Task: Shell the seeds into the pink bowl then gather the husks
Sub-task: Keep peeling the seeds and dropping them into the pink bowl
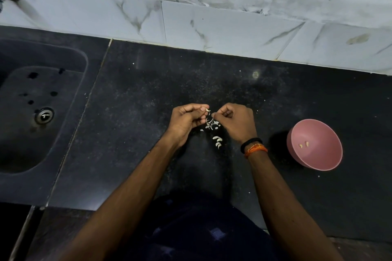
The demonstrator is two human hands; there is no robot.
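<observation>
My left hand [187, 120] and my right hand [235, 122] meet over the black counter, fingertips almost touching. Between thumb and finger of the left hand sits a pale seed [207, 110]; the right hand's fingertips pinch at its other end. Right below the hands lies a small scatter of white husks [211, 124], and a few whole seeds [218, 141] lie a little nearer me. The pink bowl [318, 159] stands to the right of my right wrist with two shelled kernels [303, 144] inside.
A dark sink [25, 125] with a metal drain [44, 115] is set into the counter at the left. A marbled tile wall [212, 23] runs along the back. Tiny white flecks dot the black counter [135, 154].
</observation>
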